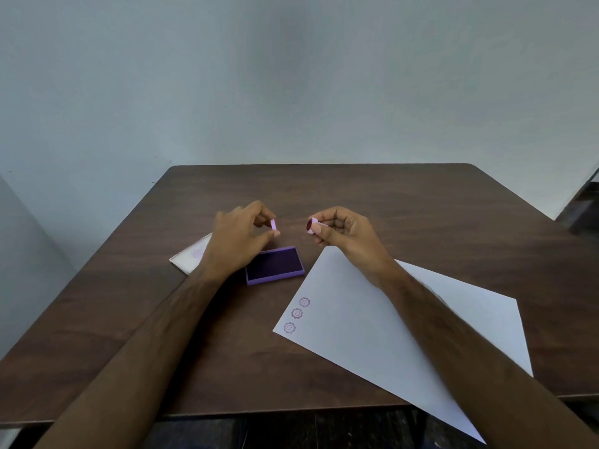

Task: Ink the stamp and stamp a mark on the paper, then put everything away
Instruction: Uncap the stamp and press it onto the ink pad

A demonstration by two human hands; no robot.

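Observation:
My right hand (343,233) grips a small round stamp (311,225), its dark red inked face turned to the left. My left hand (240,236) pinches a small pale purple cap (274,224) between thumb and fingers, a short gap from the stamp. Both hands hover above the table behind the ink pad (275,265), a purple tray lying open with its dark pad showing. A white sheet of paper (372,319) lies at the right, partly under my right forearm, with three purple smiley stamp marks (296,314) along its left edge.
The ink pad's white lid (191,254) lies on the dark wooden table (421,215) at the left, partly hidden by my left hand. A plain wall stands behind the table. The paper's near corner overhangs the table's front edge.

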